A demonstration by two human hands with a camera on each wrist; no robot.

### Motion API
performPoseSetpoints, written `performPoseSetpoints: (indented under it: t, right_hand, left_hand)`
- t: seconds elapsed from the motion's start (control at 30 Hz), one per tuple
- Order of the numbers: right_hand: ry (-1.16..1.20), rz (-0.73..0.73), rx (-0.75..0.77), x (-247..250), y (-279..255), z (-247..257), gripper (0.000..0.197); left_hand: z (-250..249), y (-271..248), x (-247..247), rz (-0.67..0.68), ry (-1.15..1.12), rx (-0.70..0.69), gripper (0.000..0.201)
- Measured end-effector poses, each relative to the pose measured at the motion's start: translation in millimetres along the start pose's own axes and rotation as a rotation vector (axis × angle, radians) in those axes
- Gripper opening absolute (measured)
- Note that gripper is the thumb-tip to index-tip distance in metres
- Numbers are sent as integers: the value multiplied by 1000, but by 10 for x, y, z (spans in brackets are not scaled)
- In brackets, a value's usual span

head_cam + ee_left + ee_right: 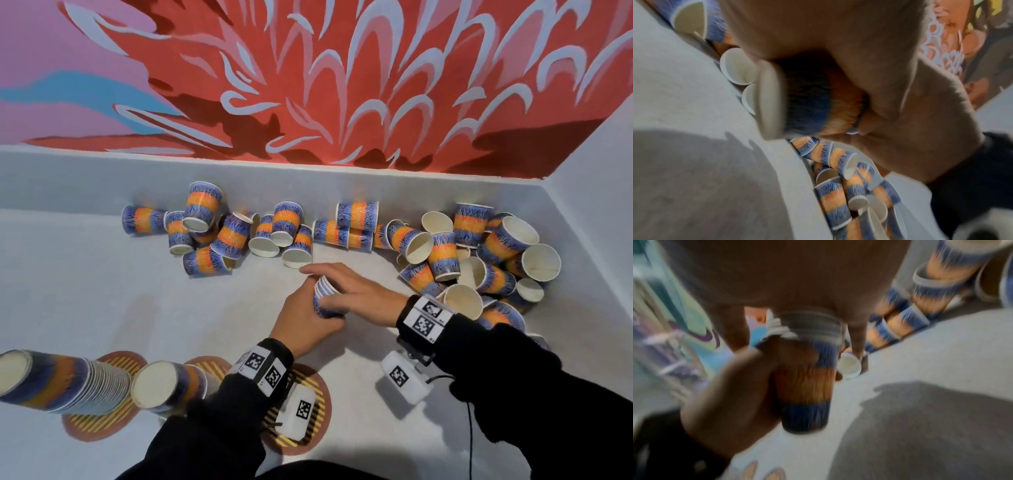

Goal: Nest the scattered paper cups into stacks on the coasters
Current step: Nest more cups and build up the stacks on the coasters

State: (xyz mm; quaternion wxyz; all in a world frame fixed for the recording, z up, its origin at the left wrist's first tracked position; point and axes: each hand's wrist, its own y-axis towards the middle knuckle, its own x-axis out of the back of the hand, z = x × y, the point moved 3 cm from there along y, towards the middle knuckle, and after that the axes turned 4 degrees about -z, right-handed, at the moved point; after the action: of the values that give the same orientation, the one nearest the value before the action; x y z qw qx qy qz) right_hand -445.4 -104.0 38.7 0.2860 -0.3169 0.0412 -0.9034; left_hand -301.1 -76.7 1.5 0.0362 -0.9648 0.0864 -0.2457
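My left hand [305, 318] grips a short nested stack of blue-and-orange paper cups [325, 296] lying sideways just above the grey table. My right hand [346, 286] lies over the stack's rim end with fairly straight fingers, pressing on it. The left wrist view shows the stack [807, 97] base-first, the right wrist view shows the stack [805, 386] in the left hand [731, 394]. A tall cup stack [51, 380] stands on the left coaster [99, 425]. A shorter stack [168, 383] stands on the middle coaster [209, 363]. A third coaster [320, 397] lies under my left wrist.
Scattered cups lie in a pile at the back left [219, 233] and a denser pile at the right [479, 253], close to my right wrist. A low grey wall [102, 178] borders the table at the back and right, under a red mural.
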Motion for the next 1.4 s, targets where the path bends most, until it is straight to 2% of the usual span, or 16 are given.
performPoseSetpoints:
  t: [0.07,0.2,0.23,0.3,0.37,0.43,0.5,0.53,0.6,0.73,0.83,1.03,1.17,1.33,1.4]
  right_hand:
    - [-42,-33,35,-153,79,-27,64]
    - [143,107,-15,-155,334,-23,48]
    - [204,72,-57,-122,438,-34,46]
    - [225,-107,-129,-26,698,-83,46]
    - [-28,-251,-130,65,1014,-143,45]
    - [-316,-234,-123,54,1293,-176,55]
    - [-458,-219,-147,-41,1503,-227,61]
    - [-504,-239,-150,-95,1577,-259,58]
    - [-576,-328,-138,-155,1655,-314,41]
    - [-570,-454,-92,28,1527,-232,35]
    - [-503,-439,-63,275,1263,-144,41]
    - [27,-390,-155,618,716,-89,40]
    - [24,-358,-69,532,504,-50,39]
    - [122,-324,11,240,324,40,38]
    - [149,-242,18,47,271,66,41]
  left_hand:
    - [-74,20,1,-16,28,-26,46]
    - [161,47,34,-57,-10,93,42]
    - [221,67,64,-94,-33,130,44]
    - [313,103,146,-179,-83,193,50]
    - [392,136,241,-269,-103,231,54]
    - [471,148,307,-343,-123,251,57]
    - [517,146,342,-385,-140,265,60]
    - [521,142,354,-398,-143,267,61]
    - [532,141,368,-412,-137,272,62]
    - [573,141,377,-414,-110,287,66]
    - [535,171,347,-336,-74,274,69]
    - [271,152,225,-178,-26,159,61]
    - [119,92,133,-131,-66,98,47]
    - [8,-2,65,-84,-121,49,59]
    - [-17,-44,45,-87,-132,43,59]
